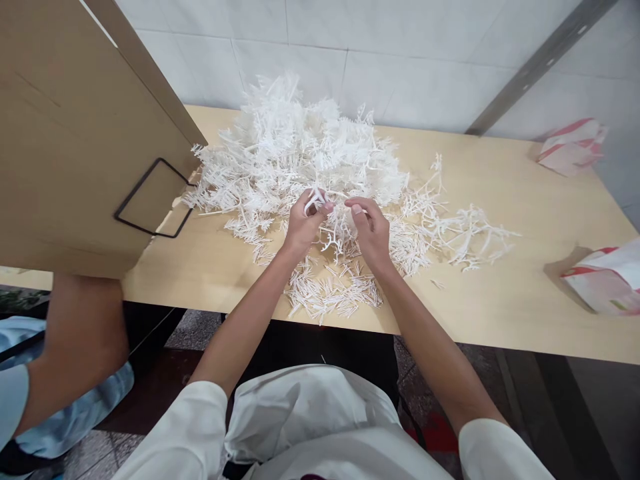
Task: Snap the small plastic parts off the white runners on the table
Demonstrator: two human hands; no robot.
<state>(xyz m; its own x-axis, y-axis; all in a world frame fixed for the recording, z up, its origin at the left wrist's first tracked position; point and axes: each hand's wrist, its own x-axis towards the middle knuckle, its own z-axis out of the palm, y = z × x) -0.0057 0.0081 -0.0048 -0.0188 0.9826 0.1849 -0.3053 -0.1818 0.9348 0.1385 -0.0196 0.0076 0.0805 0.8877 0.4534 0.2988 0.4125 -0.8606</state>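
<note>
My left hand [303, 225] is closed, thumb against fingers, around a white branched plastic sprue [315, 198]. Just to its right, my right hand [373, 232] pinches with thumb and forefinger; what lies between those fingertips is too small to make out. Behind both hands rises a large heap of white spiky sprues [310, 147]. Many short white plastic sticks [335, 293] lie loose below and around the hands, close to the table's front edge. Mostly bare white branches [473, 237] are gathered on the right side.
A cardboard panel [75, 133] with a black wire loop [140, 193] stands upright on the left. Another person's arm [83, 333] shows beneath it. Two red-and-white packets [573, 145] are at the right of the wooden table [500, 300]. A tiled wall [410, 73] borders the back.
</note>
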